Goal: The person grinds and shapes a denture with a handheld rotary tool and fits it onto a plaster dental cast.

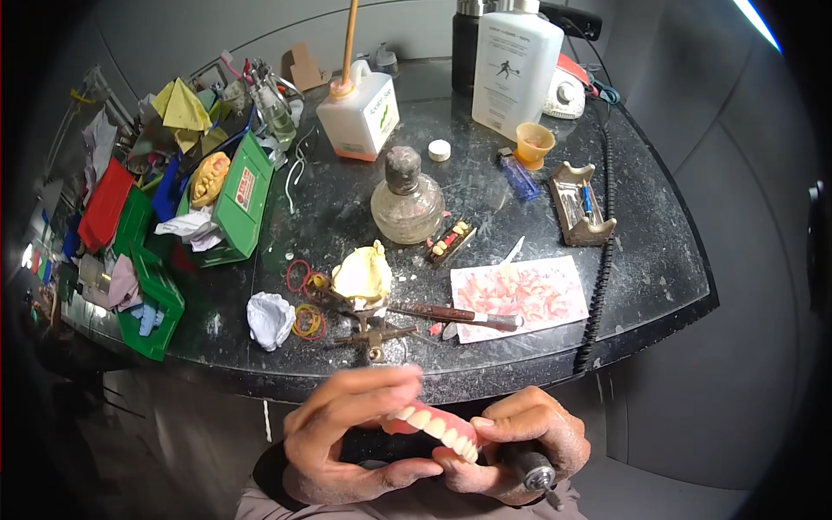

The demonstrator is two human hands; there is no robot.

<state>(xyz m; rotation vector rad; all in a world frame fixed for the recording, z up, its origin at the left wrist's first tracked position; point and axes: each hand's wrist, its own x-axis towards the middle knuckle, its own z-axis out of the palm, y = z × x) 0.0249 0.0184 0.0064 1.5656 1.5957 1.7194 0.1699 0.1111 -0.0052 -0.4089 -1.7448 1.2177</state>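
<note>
In front of my body, below the bench edge, is a denture (440,427) with a pink base and a row of cream teeth. My right hand (542,433) pinches its right end between thumb and fingers. The same hand also grips a dark rotary handpiece (530,468), whose metal nose points down toward me. Around the denture's left end curves my left hand (347,433), thumb below and fingers above, spread apart. Those upper fingertips are slightly blurred and close to the pink base; any contact behind it is hidden.
On the black bench lie a wooden-handled knife (455,314), a white slab with pink shavings (524,295), a yellow plaster cast (364,276) on a metal articulator (374,338), and a glass burner (406,208). Green bins (247,204) stand left; a coiled cord (598,295) runs down the right.
</note>
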